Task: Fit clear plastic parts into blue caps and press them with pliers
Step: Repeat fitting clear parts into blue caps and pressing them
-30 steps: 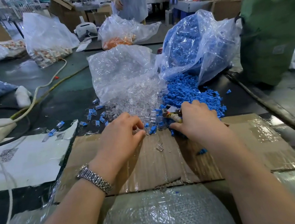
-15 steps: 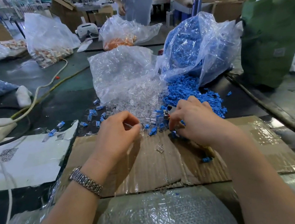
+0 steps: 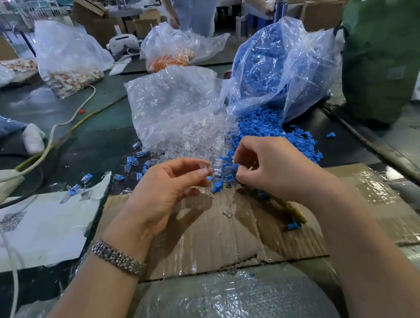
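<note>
left hand [image 3: 165, 190] pinches clear part [image 3: 206, 168] — right hand [image 3: 270, 170] pinches blue cap [image 3: 236, 166]

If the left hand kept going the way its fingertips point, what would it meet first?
Probably the right hand, just past the clear part that the left hand pinches; depth is hard to judge.

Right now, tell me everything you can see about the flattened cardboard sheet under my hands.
The cardboard sheet is brown corrugated board, opened flat on the dark table, creased and torn along its near edge, with glossy clear tape across it. Both hands hover above its far edge. A loose clear plastic part and a stray blue cap lie on it, and the pliers' yellow handle lies over it. White paper lies at its left side.
</note>
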{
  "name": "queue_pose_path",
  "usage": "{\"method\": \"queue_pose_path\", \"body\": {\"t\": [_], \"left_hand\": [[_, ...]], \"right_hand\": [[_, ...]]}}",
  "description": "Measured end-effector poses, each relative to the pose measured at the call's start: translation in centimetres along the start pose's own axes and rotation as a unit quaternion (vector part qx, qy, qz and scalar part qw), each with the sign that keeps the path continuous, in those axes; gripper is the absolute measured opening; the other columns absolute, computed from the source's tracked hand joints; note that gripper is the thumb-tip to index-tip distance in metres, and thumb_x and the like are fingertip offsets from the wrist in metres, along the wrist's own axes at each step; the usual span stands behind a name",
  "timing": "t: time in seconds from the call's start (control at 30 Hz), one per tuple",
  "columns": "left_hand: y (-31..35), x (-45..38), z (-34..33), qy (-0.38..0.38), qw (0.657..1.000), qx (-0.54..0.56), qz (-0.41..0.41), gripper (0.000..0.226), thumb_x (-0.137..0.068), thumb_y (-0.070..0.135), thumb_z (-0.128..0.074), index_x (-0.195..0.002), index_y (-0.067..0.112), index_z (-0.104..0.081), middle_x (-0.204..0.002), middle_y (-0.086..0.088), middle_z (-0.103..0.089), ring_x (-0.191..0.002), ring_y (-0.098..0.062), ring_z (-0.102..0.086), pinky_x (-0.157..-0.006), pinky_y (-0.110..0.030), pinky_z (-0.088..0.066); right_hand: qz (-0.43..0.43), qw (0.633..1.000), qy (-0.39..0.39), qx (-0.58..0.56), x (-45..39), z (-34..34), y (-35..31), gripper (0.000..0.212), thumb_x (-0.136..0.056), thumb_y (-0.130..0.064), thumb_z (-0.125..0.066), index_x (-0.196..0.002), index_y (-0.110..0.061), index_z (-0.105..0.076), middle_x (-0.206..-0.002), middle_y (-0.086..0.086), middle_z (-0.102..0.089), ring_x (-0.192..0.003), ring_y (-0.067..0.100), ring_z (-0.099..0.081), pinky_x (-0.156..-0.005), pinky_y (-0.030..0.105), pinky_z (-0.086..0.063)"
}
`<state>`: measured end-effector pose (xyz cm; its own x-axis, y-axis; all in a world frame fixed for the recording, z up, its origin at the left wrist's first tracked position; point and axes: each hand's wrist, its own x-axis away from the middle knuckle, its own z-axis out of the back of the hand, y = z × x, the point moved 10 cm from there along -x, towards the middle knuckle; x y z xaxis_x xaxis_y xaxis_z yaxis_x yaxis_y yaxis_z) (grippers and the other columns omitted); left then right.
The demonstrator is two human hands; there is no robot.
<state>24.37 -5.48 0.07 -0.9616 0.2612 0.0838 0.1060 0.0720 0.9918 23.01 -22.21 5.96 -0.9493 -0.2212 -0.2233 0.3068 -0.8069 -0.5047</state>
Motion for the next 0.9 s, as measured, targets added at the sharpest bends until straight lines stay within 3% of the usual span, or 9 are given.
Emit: {"method": "queue_pose_path", "body": {"t": [0.07, 0.2, 0.53, 0.77, 0.9], "left_hand": [[0.0, 0.0, -0.3, -0.012, 1.0, 0.023, 0.001, 0.027, -0.074, 0.016, -0.076, -0.1, 0.011, -0.077, -0.104, -0.014, -0.076, -0.086, -0.019, -0.074, -0.068, -0.022, -0.059], [0.1, 0.0, -0.7, -0.021, 1.0, 0.019, -0.007, 0.023, -0.075, 0.015, -0.076, -0.097, 0.013, -0.078, -0.1, -0.015, -0.076, -0.085, -0.02, -0.074, -0.065, -0.02, -0.058], [0.1, 0.0, -0.8, -0.022, 1.0, 0.005, -0.015, 0.025, -0.072, 0.015, -0.078, -0.096, 0.01, -0.078, -0.099, -0.016, -0.077, -0.085, -0.02, -0.074, -0.071, -0.022, -0.059], [0.2, 0.0, -0.8, -0.024, 0.999, -0.004, -0.02, 0.027, -0.072, 0.013, -0.077, -0.099, 0.007, -0.077, -0.099, -0.017, -0.076, -0.086, -0.021, -0.073, -0.075, -0.026, -0.058], [0.3, 0.0, -0.8, -0.032, 0.999, 0.001, -0.019, 0.025, -0.074, 0.013, -0.077, -0.099, 0.009, -0.078, -0.101, -0.017, -0.076, -0.089, -0.023, -0.073, -0.076, -0.026, -0.059]], "right_hand": [[0.002, 0.996, 0.004, -0.085, 0.1, 0.2, -0.4, 0.007, -0.087, -0.023, -0.071, -0.084, -0.025, -0.065, -0.075, -0.009, -0.067, -0.068, 0.002, -0.061, -0.062, 0.015, -0.047], [0.017, 0.988, -0.005, -0.154, 0.0, 0.0, -0.9, 0.004, -0.089, -0.022, -0.076, -0.087, -0.023, -0.073, -0.074, -0.009, -0.071, -0.069, 0.001, -0.066, -0.069, 0.016, -0.053], [0.083, 0.992, 0.057, -0.081, 0.0, 0.5, -2.4, 0.004, -0.087, -0.02, -0.078, -0.091, -0.02, -0.077, -0.08, -0.012, -0.069, -0.076, 0.004, -0.063, -0.076, 0.028, -0.052], [0.107, 0.992, 0.039, -0.06, 0.1, 0.0, -3.2, 0.006, -0.089, -0.016, -0.075, -0.094, -0.02, -0.073, -0.089, -0.009, -0.066, -0.084, 0.009, -0.061, -0.083, 0.035, -0.052], [0.076, 0.993, 0.018, -0.093, 0.1, 0.2, -2.7, 0.013, -0.089, -0.024, -0.076, -0.101, -0.024, -0.07, -0.087, -0.011, -0.068, -0.083, 0.001, -0.063, -0.079, 0.02, -0.051]]}}
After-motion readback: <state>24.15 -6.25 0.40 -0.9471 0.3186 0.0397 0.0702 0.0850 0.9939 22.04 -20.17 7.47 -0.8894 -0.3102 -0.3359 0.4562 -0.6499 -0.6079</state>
